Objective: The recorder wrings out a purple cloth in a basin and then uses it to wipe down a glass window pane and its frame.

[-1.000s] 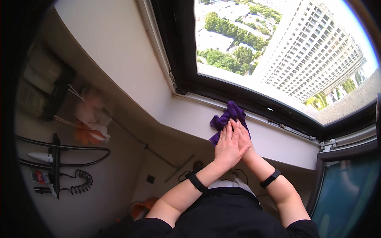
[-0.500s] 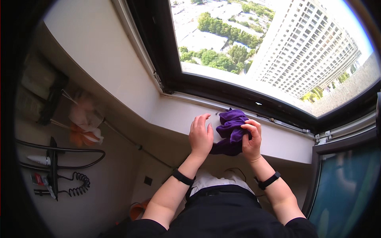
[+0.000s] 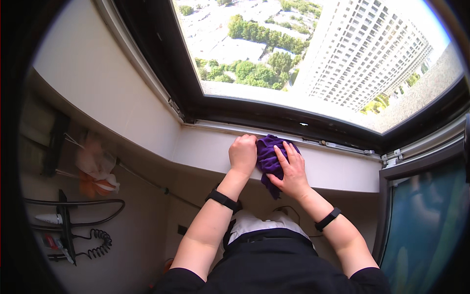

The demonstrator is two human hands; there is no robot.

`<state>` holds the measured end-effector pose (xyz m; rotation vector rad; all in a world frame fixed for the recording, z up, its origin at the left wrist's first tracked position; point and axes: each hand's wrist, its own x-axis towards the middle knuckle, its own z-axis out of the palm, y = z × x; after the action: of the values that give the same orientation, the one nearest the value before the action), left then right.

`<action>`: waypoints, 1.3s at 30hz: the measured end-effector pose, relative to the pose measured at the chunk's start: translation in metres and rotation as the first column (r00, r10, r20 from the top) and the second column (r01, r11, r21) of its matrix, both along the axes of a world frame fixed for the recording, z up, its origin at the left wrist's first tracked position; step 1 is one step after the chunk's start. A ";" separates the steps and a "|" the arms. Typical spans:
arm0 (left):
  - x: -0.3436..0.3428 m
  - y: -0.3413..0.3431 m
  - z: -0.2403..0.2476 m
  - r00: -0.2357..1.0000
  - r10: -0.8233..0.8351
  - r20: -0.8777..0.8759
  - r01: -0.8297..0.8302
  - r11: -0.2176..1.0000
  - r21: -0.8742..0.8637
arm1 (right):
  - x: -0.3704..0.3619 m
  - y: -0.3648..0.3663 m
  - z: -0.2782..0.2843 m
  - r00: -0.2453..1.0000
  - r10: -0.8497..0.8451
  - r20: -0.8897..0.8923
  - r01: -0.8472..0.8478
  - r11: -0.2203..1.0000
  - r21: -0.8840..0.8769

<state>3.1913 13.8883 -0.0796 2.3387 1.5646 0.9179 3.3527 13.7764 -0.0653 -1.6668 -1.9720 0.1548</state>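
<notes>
A bunched purple cloth lies on the white windowsill against the window frame, its lower end hanging over the front edge. At the cloth's left side my left hand is closed in a fist, its thumb side meeting the fabric; the fingertips are hidden. My right hand rests on the cloth from the right, fingers spread over the folds and thumb stretched out below them.
A black window frame with a metal track borders the sill. To the right stands a dark-framed glass pane. At the left, a coiled black cord and a pink and orange artificial flower are by the wall.
My left hand has closed from open fingers into a fist beside the cloth. My right hand has spread its fingers over the cloth, which is more bunched. The view has shifted right.
</notes>
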 end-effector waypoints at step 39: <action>-0.175 0.001 0.016 0.954 0.289 -0.083 -0.298 0.943 -0.146 | -0.163 0.123 -0.005 0.918 0.396 0.032 -0.393 0.916 -0.085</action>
<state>3.0168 13.8895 -0.0632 2.0795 1.9721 0.7517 3.1898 13.8995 -0.0703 -1.3049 -2.3480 0.3463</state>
